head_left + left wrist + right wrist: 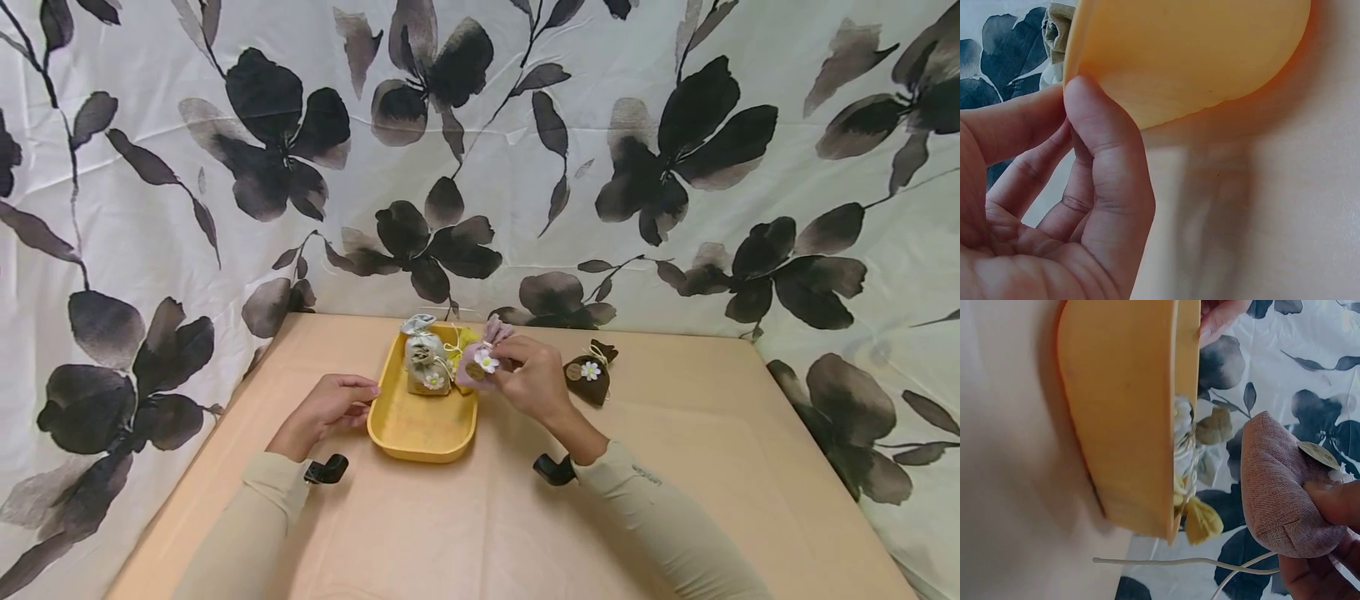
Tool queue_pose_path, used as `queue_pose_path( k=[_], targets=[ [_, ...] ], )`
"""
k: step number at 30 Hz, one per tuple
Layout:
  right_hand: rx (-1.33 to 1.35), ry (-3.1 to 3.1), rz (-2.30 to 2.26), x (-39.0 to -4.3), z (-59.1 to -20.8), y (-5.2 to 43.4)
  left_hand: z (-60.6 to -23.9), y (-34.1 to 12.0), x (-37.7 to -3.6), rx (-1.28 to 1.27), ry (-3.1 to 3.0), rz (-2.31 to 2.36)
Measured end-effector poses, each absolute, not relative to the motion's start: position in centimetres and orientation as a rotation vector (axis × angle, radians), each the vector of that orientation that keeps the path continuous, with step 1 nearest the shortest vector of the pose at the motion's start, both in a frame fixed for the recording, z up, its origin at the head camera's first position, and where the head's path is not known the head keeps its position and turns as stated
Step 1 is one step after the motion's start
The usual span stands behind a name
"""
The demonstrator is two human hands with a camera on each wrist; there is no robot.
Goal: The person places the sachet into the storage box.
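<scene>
My right hand pinches a small pinkish-purple drawstring sachet with a white flower and a round tag, over the right rim of a yellow tray. In the left wrist view, thumb and forefinger of my left hand grip the tray's rim at its left side. Inside the tray stand a grey sachet, an olive-brown sachet with a pale flower, and a yellow sachet, partly hidden behind the held one.
A dark brown sachet with a white flower lies on the table, right of my right hand. A white cloth with dark flowers hangs behind the table's back edge. White cords dangle near the held sachet.
</scene>
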State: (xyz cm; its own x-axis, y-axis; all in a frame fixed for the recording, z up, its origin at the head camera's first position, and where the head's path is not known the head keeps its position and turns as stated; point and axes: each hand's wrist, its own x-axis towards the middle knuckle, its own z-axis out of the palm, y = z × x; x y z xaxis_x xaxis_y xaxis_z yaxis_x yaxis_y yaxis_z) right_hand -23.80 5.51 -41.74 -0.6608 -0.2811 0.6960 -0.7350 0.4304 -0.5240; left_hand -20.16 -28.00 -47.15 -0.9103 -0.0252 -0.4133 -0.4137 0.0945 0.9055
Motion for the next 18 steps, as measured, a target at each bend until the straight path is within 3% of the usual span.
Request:
queue_pose_path(
  k=[18],
  targets=[
    [0.907,-2.196,1.164,-22.4,-41.7,2.0,-47.2,-27.9,-20.1,-0.435,2.081,1.896]
  ],
)
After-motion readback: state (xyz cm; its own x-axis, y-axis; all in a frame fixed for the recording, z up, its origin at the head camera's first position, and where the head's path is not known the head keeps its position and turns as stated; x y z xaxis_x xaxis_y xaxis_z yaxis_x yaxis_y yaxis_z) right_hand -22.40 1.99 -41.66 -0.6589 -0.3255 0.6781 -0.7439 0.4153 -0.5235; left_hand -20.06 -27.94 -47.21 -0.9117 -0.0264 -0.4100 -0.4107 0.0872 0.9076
